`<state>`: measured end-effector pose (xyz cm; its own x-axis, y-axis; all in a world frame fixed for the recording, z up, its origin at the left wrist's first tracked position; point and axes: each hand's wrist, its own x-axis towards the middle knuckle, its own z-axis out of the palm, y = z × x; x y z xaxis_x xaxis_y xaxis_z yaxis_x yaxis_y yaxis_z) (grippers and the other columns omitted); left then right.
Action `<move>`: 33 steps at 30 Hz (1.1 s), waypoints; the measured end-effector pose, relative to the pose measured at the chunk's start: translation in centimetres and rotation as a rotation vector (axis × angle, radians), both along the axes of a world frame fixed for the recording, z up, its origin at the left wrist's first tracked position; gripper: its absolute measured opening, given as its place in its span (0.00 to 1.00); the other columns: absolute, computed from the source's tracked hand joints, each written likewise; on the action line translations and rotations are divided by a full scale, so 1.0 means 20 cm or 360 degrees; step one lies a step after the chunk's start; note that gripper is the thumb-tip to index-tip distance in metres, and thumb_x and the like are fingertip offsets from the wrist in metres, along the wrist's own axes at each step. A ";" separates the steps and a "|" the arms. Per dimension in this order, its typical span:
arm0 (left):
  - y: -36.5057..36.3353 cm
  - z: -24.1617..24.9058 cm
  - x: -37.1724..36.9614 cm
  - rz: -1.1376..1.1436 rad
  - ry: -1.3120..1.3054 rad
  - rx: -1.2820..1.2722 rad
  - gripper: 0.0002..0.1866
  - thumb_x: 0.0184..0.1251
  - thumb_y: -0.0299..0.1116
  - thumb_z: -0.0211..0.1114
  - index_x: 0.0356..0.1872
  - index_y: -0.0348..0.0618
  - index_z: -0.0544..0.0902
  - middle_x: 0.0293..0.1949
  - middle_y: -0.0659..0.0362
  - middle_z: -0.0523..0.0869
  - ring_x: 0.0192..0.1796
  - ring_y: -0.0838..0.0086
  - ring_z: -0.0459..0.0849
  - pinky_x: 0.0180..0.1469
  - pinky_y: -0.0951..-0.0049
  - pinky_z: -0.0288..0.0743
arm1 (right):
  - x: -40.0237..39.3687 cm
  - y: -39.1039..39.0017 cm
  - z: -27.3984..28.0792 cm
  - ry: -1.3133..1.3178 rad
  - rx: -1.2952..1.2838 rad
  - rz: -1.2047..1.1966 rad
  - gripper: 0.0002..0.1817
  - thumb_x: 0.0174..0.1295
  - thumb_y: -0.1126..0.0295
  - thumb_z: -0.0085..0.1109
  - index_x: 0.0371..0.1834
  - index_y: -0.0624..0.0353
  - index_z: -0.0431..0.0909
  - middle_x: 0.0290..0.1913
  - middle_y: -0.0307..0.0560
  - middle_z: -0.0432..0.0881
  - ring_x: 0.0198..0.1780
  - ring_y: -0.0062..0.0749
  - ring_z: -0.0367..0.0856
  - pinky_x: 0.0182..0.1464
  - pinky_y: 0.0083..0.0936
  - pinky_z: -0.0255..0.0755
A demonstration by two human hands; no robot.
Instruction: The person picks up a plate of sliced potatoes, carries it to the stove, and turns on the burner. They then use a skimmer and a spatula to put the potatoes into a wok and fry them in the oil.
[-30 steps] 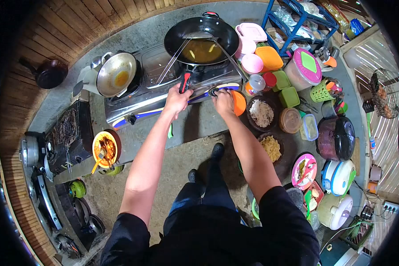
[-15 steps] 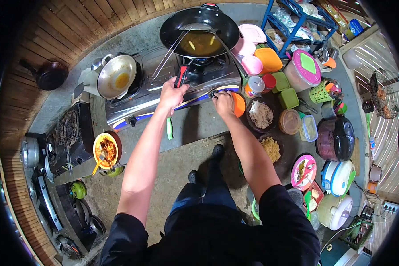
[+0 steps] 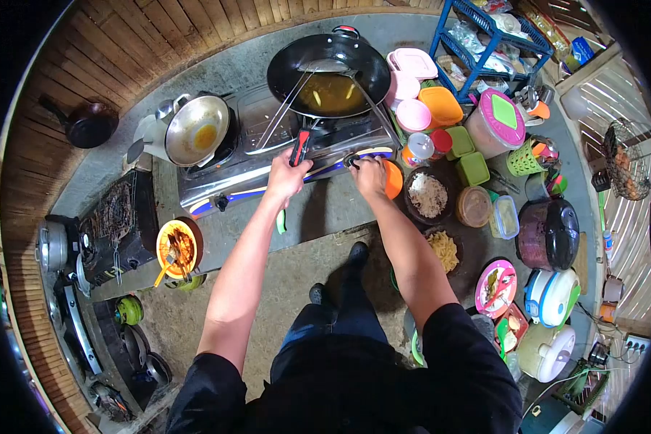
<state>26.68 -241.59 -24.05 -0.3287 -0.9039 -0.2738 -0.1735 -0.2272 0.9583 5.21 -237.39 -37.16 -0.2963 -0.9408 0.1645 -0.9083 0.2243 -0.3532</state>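
A large black wok [image 3: 282,76] stands on the right burner of the gas stove [image 3: 257,119]. Yellow-brown oil [image 3: 324,94] lies in its bottom with a couple of pale pieces of food. My left hand [image 3: 288,177] is closed round the wok's red and black handle [image 3: 301,147]. Long-handled metal utensils [image 3: 286,108] rest across the wok, their handles over its near rim. My right hand [image 3: 369,176] has its fingers curled round a dark stove knob [image 3: 351,160] on the front panel. Close beside that hand is an orange item [image 3: 393,179].
Left on the stove sits a lighter pan [image 3: 188,119] with a little oil. A bowl of red sauce [image 3: 176,246] stands at the counter edge. Rightward are lidded containers [image 3: 472,168], a bowl of white food [image 3: 427,195], pale strips [image 3: 443,251] and a blue rack [image 3: 495,40].
The whole view has shifted slightly, so the stove and wok appear a little lower. Both hands keep their grips on the wok handle and the knob.
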 end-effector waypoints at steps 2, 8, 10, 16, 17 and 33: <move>0.01 0.00 0.01 0.0025 -0.0010 0.0024 0.07 0.64 0.27 0.65 0.40 0.41 0.77 0.16 0.69 0.69 0.12 0.84 0.63 0.13 0.78 0.53 | 0.00 0.00 0.01 0.0007 0.0008 0.0004 0.12 0.55 0.60 0.68 0.39 0.50 0.88 0.43 0.46 0.85 0.51 0.45 0.77 0.57 0.37 0.71; 0.03 -0.08 0.04 0.0011 -0.0062 0.0051 0.09 0.62 0.27 0.65 0.42 0.40 0.77 0.15 0.69 0.69 0.11 0.84 0.64 0.12 0.77 0.53 | 0.01 0.01 0.00 0.0017 -0.0050 -0.0001 0.11 0.54 0.60 0.68 0.38 0.50 0.88 0.42 0.45 0.86 0.50 0.45 0.77 0.55 0.37 0.72; 0.02 -0.10 0.05 0.0003 -0.0026 0.0092 0.09 0.63 0.27 0.65 0.41 0.40 0.77 0.14 0.69 0.69 0.11 0.84 0.64 0.12 0.77 0.53 | 0.01 0.01 0.00 0.0034 -0.0055 0.0001 0.11 0.54 0.60 0.68 0.38 0.50 0.88 0.42 0.45 0.86 0.49 0.45 0.77 0.54 0.37 0.72; 0.03 -0.11 0.04 0.0025 0.0031 0.0115 0.06 0.64 0.27 0.65 0.36 0.43 0.75 0.14 0.70 0.68 0.10 0.86 0.61 0.12 0.77 0.51 | 0.00 0.01 -0.02 0.0007 -0.0071 -0.0006 0.12 0.53 0.60 0.69 0.38 0.49 0.88 0.43 0.44 0.85 0.50 0.44 0.77 0.55 0.37 0.72; 0.03 -0.12 0.05 0.0015 0.0023 0.0098 0.06 0.64 0.27 0.65 0.36 0.43 0.75 0.14 0.70 0.68 0.10 0.86 0.61 0.12 0.78 0.51 | -0.01 0.01 -0.02 0.0008 -0.0072 -0.0004 0.12 0.53 0.60 0.69 0.38 0.49 0.88 0.43 0.44 0.85 0.50 0.44 0.77 0.55 0.37 0.72; 0.02 -0.07 0.07 -0.0088 0.0017 0.0186 0.12 0.64 0.32 0.68 0.42 0.44 0.73 0.19 0.66 0.73 0.14 0.83 0.68 0.14 0.78 0.56 | -0.01 0.02 0.03 -0.0052 -0.0018 0.0023 0.14 0.51 0.63 0.70 0.41 0.51 0.87 0.44 0.47 0.85 0.51 0.47 0.78 0.57 0.39 0.72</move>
<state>27.99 -241.25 -25.46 -0.3805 -0.8464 -0.3725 -0.1785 -0.3280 0.9277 5.06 -236.99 -36.52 -0.2882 -0.9431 0.1657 -0.8992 0.2071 -0.3854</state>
